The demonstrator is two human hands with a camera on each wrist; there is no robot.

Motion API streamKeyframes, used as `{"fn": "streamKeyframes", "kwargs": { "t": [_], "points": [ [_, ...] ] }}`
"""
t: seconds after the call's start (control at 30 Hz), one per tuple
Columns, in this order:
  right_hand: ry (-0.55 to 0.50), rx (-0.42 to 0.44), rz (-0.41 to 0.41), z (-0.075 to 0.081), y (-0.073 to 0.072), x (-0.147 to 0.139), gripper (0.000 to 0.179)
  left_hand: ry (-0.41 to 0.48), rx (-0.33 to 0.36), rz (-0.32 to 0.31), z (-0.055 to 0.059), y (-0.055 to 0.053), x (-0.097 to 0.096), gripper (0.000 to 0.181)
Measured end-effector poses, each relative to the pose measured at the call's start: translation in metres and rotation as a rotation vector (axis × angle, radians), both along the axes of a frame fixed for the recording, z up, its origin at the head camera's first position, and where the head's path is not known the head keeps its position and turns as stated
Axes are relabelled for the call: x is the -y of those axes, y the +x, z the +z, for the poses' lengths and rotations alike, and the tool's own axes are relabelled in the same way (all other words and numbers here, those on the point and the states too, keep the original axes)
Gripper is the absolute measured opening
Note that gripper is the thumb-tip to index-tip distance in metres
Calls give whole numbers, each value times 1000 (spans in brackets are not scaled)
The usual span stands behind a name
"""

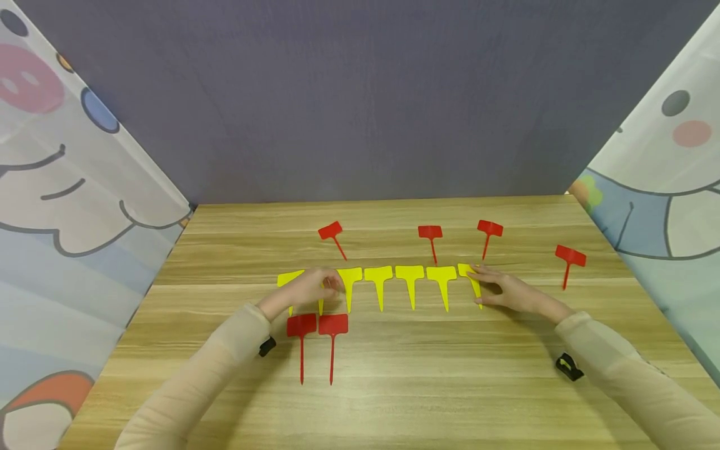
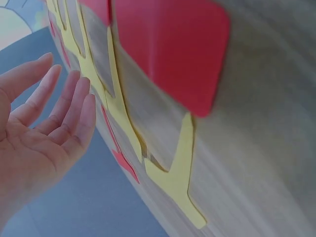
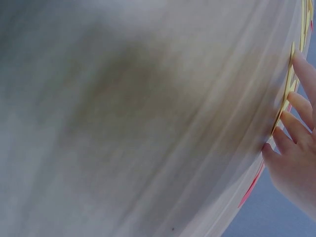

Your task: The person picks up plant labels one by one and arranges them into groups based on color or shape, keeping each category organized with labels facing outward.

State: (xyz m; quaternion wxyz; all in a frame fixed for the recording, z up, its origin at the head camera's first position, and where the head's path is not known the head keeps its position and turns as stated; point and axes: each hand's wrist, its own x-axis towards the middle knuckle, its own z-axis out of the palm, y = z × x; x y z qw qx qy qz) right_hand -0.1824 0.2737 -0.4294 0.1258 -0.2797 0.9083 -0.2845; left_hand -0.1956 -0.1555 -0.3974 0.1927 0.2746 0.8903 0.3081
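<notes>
Several yellow T-shaped plant labels [image 1: 409, 273] lie in a row across the wooden table, stems toward the person. Over the row's left end is my left hand [image 1: 312, 285], its fingers loosely bent and holding nothing; it partly hides the labels there. In the left wrist view the palm and relaxed fingers of this left hand [image 2: 52, 111] show beside the row. My right hand [image 1: 506, 292] rests its fingertips on the rightmost yellow label [image 1: 464, 269], thumb near the pointed tip and other fingers at the head. Two red plant labels [image 1: 334, 324] lie side by side below the row's left part.
Beyond the row, red plant labels lie at odd angles: one at left [image 1: 330, 230], two nearer the right [image 1: 430, 232] [image 1: 490, 227], and another at far right [image 1: 570, 255]. A dark panel [image 1: 371, 112] backs the table [image 1: 427, 387], with printed cloths [image 1: 50, 250] at the sides.
</notes>
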Motion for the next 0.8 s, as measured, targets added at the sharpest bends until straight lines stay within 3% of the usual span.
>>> {"fn": "streamKeyframes", "kwargs": {
  "t": [0.33,0.8],
  "points": [
    [1,14,-11,2,1,1,64,8,-16,38,5,-19,2,18],
    [-8,9,-7,1,0,0,65,25,-9,154,9,-47,4,21]
  ]
}}
